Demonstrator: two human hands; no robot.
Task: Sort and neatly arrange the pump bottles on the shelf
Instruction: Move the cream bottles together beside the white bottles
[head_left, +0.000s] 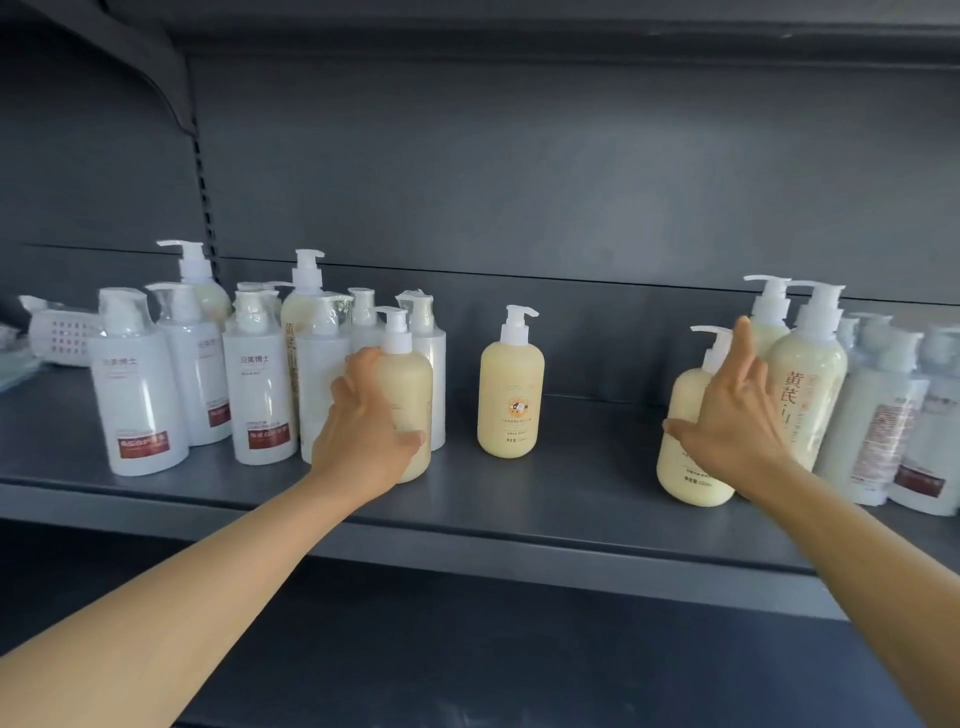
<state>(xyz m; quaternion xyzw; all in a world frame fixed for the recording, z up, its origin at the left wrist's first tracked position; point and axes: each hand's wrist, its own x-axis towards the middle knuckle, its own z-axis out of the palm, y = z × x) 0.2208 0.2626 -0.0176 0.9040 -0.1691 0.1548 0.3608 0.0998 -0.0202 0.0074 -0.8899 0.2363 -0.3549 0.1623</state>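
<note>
three small cream pump bottles stand on the grey shelf (519, 519): one at centre (510, 384), alone; one centre-left (408, 395), gripped by the left hand (363, 431) with fingers curled round it; one at right (685, 452), held by the right hand (737, 426), forefinger pointing up. white bottles (135, 395) crowd the left, their count unclear; those at right are cut off.

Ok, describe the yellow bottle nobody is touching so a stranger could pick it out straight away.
Look at the dark grey shelf and the open gap between the two crowds of bottles. The small cream-yellow pump bottle stands alone there, upright, between the left hand and right hand. Unlike similar yellow bottles, nothing touches it.
</note>
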